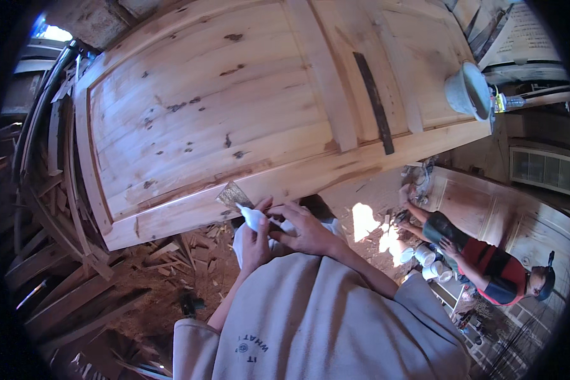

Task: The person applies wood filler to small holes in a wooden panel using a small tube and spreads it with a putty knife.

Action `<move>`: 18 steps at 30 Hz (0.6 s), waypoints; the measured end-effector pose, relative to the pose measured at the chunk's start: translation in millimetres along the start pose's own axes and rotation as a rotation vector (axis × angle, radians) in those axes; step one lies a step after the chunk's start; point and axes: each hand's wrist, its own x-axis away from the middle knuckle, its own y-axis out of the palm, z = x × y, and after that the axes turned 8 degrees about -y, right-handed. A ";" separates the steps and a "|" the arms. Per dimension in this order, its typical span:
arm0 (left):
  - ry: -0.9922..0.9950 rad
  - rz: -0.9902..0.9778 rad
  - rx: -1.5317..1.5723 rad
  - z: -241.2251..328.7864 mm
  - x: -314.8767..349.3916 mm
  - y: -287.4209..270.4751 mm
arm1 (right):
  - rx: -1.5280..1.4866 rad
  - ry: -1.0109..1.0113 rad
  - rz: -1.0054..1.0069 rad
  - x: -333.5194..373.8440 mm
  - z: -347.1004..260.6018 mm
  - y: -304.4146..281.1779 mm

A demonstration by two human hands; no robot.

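Note:
My left hand [257, 247] is closed around a small white squeeze bottle [254, 219] with a narrow pointed nozzle. Just beyond the nozzle a thin, stained scraper blade [233, 195] overlaps the near edge of a large wooden panel door [202, 107]; its handle is hidden, so I cannot tell what holds it. My right hand [305, 232] is beside the left, its fingers bent and drawn together at the bottle's side. Whatever those fingers pinch is too small or covered to make out. Dark knots and patches mark the pale door.
A dark, narrow strip [375, 104] lies across the door. A grey bucket [467, 92] stands at its right end. Wood scraps [171, 256] litter the floor at left. On the right another person [487, 266] works at a second door [481, 202], near white tubs [427, 259].

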 end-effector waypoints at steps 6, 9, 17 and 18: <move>0.068 0.026 -0.019 -4.0 -4.1 42.0 | -0.171 0.038 -0.082 11.4 15.5 -33.7; 0.085 0.034 -0.096 -0.1 2.6 71.1 | -0.175 0.071 -0.066 25.8 25.9 -48.2; 0.057 -0.032 -0.374 -47.4 13.9 141.9 | -0.905 0.270 -0.121 89.2 71.8 -106.8; 0.131 -0.068 -0.439 -52.2 14.3 151.8 | -0.955 0.317 -0.116 98.2 84.1 -116.1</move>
